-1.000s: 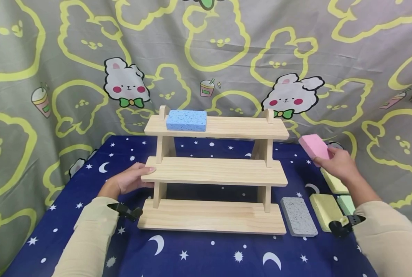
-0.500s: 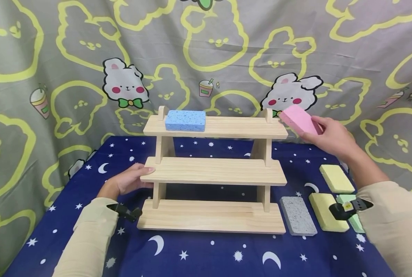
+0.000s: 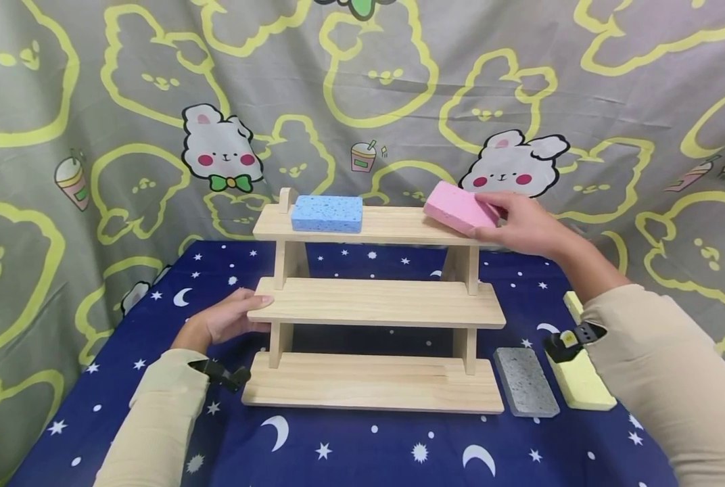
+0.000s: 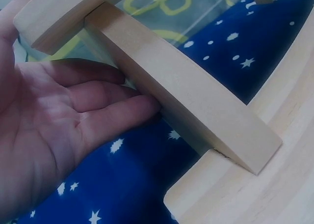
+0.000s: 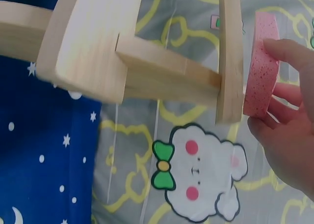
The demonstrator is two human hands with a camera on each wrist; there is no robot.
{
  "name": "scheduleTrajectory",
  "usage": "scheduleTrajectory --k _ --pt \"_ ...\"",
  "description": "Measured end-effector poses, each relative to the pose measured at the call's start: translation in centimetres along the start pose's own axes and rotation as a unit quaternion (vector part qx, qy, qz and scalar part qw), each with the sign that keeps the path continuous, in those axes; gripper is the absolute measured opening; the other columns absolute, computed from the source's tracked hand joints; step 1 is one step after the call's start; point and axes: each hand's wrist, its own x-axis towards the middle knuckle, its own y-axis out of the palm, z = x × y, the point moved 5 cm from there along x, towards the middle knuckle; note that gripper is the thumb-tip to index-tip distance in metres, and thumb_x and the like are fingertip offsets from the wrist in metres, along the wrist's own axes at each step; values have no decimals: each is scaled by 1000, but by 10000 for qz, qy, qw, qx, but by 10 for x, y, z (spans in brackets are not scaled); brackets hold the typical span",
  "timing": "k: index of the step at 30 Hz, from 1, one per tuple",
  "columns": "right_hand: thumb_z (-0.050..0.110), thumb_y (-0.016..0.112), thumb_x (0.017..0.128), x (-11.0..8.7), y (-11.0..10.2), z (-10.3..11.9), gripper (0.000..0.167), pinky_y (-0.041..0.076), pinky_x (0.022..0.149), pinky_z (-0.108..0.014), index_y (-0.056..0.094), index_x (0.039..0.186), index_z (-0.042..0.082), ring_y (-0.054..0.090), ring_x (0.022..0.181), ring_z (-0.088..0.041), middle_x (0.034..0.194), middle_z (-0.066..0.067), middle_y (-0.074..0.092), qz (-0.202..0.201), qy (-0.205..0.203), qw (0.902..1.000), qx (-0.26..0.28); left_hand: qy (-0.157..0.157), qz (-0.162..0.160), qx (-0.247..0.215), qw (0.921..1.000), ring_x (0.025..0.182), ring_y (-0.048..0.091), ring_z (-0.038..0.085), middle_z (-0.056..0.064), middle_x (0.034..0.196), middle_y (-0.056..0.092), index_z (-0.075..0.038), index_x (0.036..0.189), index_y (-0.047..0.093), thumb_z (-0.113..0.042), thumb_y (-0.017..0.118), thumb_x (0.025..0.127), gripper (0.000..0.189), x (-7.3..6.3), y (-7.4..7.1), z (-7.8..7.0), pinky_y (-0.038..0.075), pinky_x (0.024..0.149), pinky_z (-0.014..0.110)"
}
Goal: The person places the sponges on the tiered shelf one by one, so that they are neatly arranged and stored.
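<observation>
The pink sponge (image 3: 460, 207), right of upper centre in the head view, is pinched by the right hand (image 3: 523, 224), tilted at the wooden top shelf (image 3: 393, 224), blue sponge (image 3: 327, 214) farther left, while the left hand (image 3: 233, 316) grips the middle shelf (image 3: 375, 301) left of centre.

Blue star-print cloth (image 3: 344, 429) bears wooden rack (image 3: 375, 301). Blue sponge (image 3: 326, 214) on rack's top tier (image 3: 393, 224). Grey sponge (image 3: 525, 382), two yellow sponges (image 3: 584, 387) right of rack.
</observation>
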Motion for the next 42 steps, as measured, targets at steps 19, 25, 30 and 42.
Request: scheduleTrajectory --k 19,25,30,42 --pt "24 69 83 32 19 23 63 39 78 -37 44 139 7 48 97 -26 115 -12 53 916 -278 9953 -144 29 21 24 10000 104 60 22 10 111 58 14 134 30 -28 53 93 63 -1 1 -2 46 96 48" --pt "19 69 83 36 20 28 64 41 81 -39 43 140 6 47 100 -27 118 -13 53 1102 -397 9931 -48 48 6 6 10000 103 60 22 10 111 58 15 134 30 -27 53 93 62 -2 0 -2 46 96 48" --pt "18 67 84 41 22 28 65 41 86 -43 40 142 9 46 104 -28 122 -13 52 1294 -362 9909 85 43 -11 29 10000 104 59 22 12 112 57 15 135 28 -29 54 93 65 -2 -1 -3 45 97 48" --pt "11 63 82 47 25 28 70 35 99 -54 33 145 7 41 116 -32 143 -17 38 1461 -389 9884 117 -36 -88 64 9999 104 59 23 15 114 55 15 134 28 -30 54 93 66 -1 -2 0 45 97 48"
